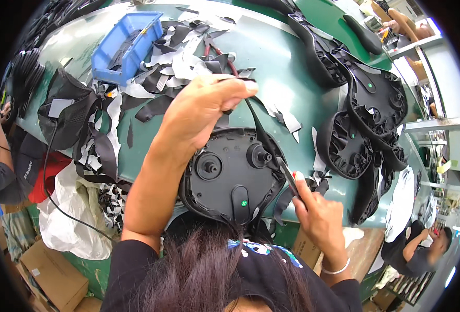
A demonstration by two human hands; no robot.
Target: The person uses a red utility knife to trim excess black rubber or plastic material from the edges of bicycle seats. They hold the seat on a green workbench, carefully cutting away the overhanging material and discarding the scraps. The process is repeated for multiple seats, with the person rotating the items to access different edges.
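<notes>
Left hand pinches the strip taut above the saddle lying underside-up between both hands, right hand grips the blade at its edge; best keep tension, cut close, fingers clear.

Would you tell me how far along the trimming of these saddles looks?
Done: four or five saddles stacked at right, offcuts piled beside the blue bin. In hand: left hand pulls a black strip off the saddle base; right hand works a blade. What remains is unclear.
</notes>
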